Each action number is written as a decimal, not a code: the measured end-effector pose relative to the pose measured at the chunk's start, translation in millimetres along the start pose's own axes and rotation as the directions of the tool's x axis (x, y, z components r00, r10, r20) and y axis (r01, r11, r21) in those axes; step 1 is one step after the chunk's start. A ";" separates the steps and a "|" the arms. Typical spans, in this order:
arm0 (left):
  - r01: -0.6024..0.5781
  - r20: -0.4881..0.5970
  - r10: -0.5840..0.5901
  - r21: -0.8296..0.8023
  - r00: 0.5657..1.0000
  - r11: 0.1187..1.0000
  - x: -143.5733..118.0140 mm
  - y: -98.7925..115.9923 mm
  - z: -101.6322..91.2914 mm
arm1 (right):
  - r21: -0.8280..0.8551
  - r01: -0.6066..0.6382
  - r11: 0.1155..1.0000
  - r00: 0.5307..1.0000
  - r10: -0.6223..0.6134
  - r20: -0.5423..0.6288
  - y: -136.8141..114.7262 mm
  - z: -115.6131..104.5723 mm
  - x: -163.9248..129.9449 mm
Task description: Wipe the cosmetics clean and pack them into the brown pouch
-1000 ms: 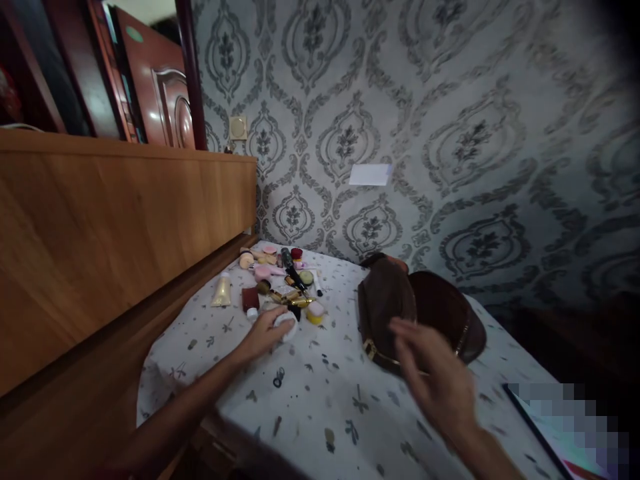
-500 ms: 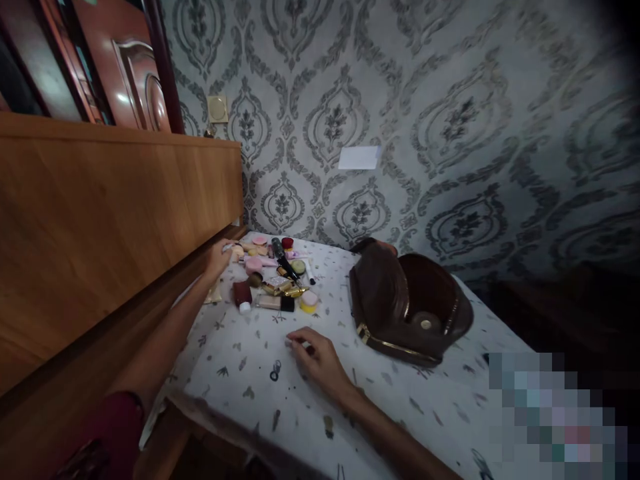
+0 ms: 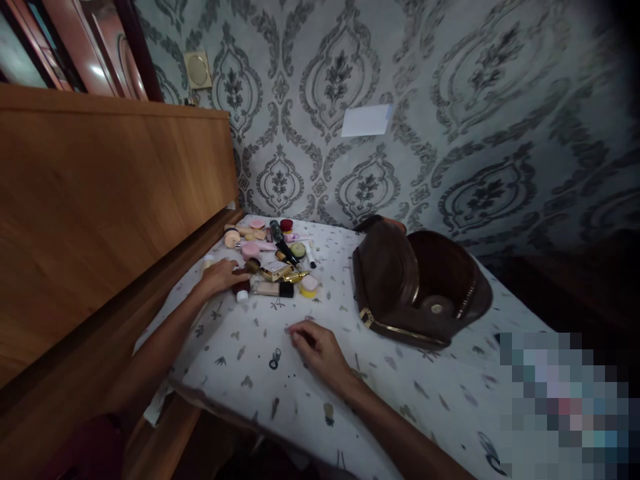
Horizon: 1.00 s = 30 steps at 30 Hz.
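Observation:
My left hand (image 3: 220, 275) reaches over the left side of the cosmetics, its fingers apart and touching a dark red bottle (image 3: 242, 287) with a white cap, partly hidden under them. Close by lie a makeup brush (image 3: 253, 265), a foundation bottle (image 3: 270, 289) with a black cap, a gold compact (image 3: 276, 270) and a yellow jar (image 3: 309, 287) with a pale lid. Nearer to me, my right hand (image 3: 317, 347) rests on the patterned cloth with curled fingers. Thumb and forefinger come together at the tips; whether they hold something small cannot be made out.
A brown handbag (image 3: 385, 287) stands open on the right of the cloth-covered table (image 3: 240, 387). Behind the hands lie a pink round case (image 3: 251, 250), a green round jar (image 3: 298, 250) and a red-lidded jar (image 3: 287, 225). A wooden panel (image 3: 115, 200) borders the left side.
My left hand has come back toward me from the far left cosmetics to the dark red bottle. My right hand stays in place on the cloth. The view has tilted down slightly.

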<state>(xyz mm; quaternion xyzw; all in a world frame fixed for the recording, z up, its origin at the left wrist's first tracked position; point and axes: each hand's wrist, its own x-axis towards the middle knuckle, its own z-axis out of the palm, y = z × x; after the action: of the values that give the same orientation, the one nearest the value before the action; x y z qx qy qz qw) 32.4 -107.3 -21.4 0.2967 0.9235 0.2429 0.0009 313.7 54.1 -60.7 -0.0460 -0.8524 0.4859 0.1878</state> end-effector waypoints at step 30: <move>0.044 0.188 -0.005 -0.204 0.982 0.978 -32.8 18.1 -10.1 | -0.133 0.167 0.977 0.985 -0.171 -0.017 0.1 1.4 -3.9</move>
<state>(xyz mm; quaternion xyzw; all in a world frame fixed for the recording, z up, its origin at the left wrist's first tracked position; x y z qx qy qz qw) 67.9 -117.0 -8.9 0.3049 0.8926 0.3090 0.1216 316.8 52.0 -62.5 0.0074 -0.8806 0.4104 0.2368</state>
